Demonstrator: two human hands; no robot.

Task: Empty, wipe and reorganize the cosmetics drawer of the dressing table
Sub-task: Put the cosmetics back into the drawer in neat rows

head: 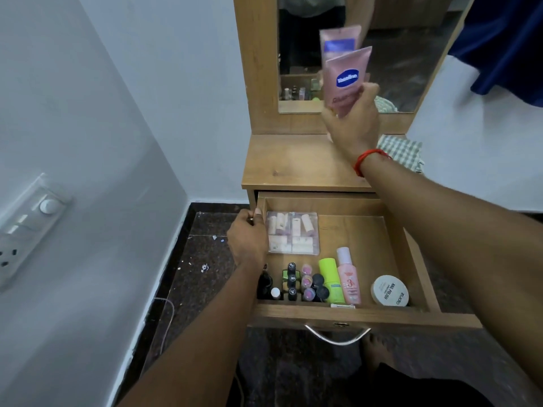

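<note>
1. While the drawer stands pulled out below the dressing table top, the left hand grips its left wall near the back corner, thumb over the rim and fingers curled on the outer side.
2. The right hand is raised above the table top in front of the mirror, fingers clamped round the lower end of a pink Vaseline tube, which it holds roughly upright; the mirror reflects the tube.
3. Inside the drawer, a clear plastic case of small pale tubes lies at the back left, just beside the left hand.
4. Along the front wall stands a cluster of small nail polish bottles; right of them lie a green bottle and a pink bottle, touching side by side.
5. A round white jar leans in the front right corner.
6. A checked cloth lies on the right edge of the table top, behind the right wrist.
</note>
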